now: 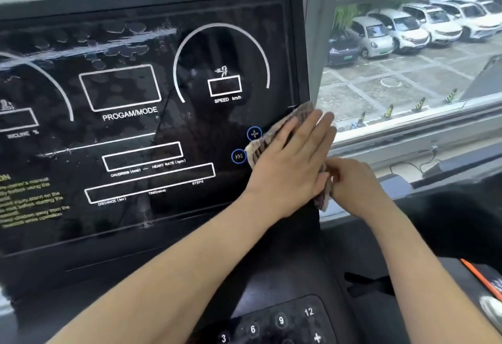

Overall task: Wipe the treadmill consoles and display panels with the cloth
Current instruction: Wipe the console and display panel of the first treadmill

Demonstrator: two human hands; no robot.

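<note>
The left hand [290, 164] lies flat on the cloth [259, 149], fingers straight and close together, and presses it on the display panel [130, 131]. The right hand [353, 183], at 4 o'clock from the left one, pinches the lower edge of the cloth with curled fingers. The checked cloth covers the right border of the panel, at 4 o'clock from the speed dial [222, 58]. At 9 o'clock from the cloth are two round blue buttons [254, 133]. Wet smears show on the upper glass. At 6 o'clock is a number keypad [279, 319]; at 2 o'clock, a window [407, 131] with parked cars [407, 28].
</note>
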